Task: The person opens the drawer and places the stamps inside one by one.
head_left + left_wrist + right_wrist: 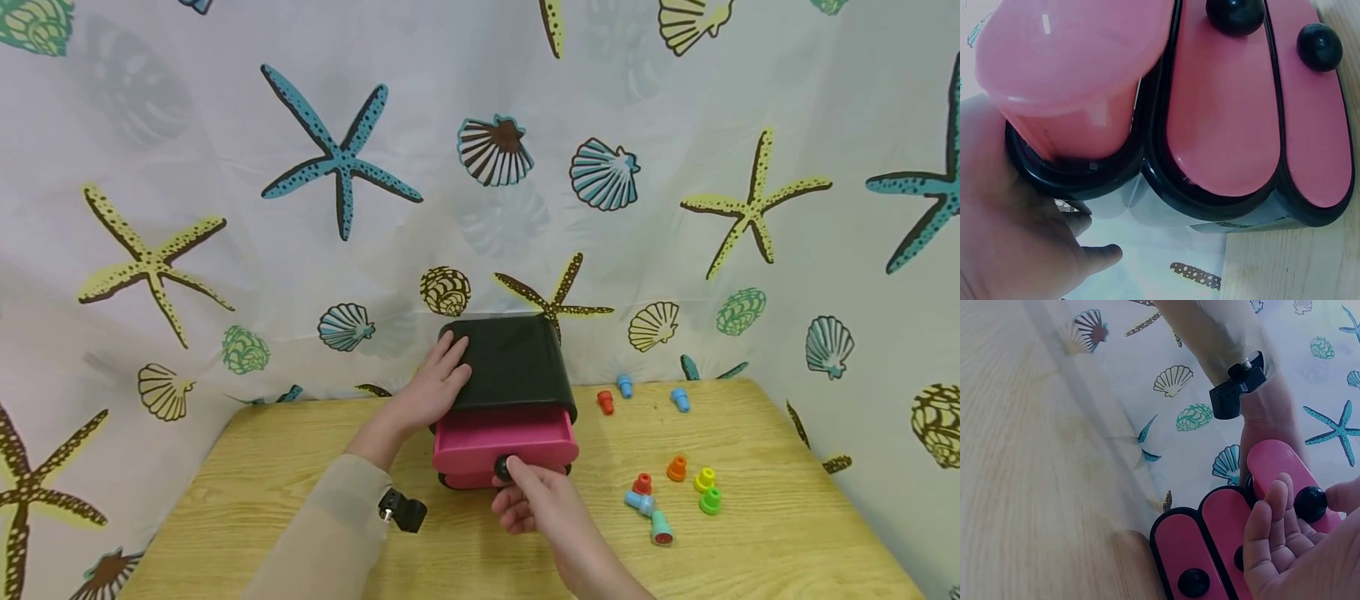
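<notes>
A small black cabinet [513,362] with three pink drawers stands on the table near the cloth. Its top drawer [457,460] is pulled partway out, and the visible part of the inside is bare pink. My left hand [432,390] rests on the cabinet's top left edge, fingers extended over the black surface. At the drawer's front, my right hand [543,508] pinches the round black knob [1310,504] with the thumb against it. The middle drawer [1222,112] and bottom drawer [1313,131] are closed in the left wrist view.
Several small coloured plastic pegs lie right of the cabinet, among them a red one [605,402], a blue one [680,399], an orange one [677,468] and a teal one [661,528]. A patterned cloth [420,250] hangs behind and beside the wooden table [270,483].
</notes>
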A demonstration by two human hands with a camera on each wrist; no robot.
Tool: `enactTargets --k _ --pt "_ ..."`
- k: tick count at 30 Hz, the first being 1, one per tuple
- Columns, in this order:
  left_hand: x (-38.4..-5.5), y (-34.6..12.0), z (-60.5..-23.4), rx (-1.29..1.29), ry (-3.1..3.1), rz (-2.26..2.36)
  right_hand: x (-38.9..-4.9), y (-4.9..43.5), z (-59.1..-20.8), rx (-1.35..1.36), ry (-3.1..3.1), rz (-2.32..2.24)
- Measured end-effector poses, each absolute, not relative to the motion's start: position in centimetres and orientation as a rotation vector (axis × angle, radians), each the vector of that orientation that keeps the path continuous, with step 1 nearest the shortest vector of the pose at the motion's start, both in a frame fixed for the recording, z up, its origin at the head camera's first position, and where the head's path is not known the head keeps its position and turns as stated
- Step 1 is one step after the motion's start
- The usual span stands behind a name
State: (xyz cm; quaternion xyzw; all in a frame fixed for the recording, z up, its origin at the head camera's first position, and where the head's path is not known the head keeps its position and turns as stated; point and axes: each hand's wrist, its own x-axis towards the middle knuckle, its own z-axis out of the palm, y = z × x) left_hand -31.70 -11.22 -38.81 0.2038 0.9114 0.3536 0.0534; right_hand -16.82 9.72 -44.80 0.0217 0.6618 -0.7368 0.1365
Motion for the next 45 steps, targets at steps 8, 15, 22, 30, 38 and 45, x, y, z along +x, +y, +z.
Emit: enactTargets --k 8,15,22,30,38,45 --pt "-31.8 -11.1 -38.9 0.634 2.794 1.053 -15.8 10.0 -45.5 0.038 1.923 -2.099" --pt "-31.8 -11.1 -38.9 0.625 2.813 1.054 -15.3 10.3 -45.9 0.02 1.925 -2.043" --pt "-31.7 -11.3 -39.1 0.622 2.809 1.071 -14.9 10.6 -46.0 -0.014 1.933 -2.043" --pt "-31.6 -11.2 -39.1 0.62 2.814 1.084 -14.8 10.6 -46.2 -0.025 1.932 -2.044" --pt "-31.6 -11.0 -39.5 0.601 2.828 1.115 -14.6 10.8 -46.3 -0.036 1.909 -2.053" --pt "-31.5 -11.0 -39.7 0.605 2.832 1.11 -14.5 10.7 -46.3 -0.033 1.911 -2.05"
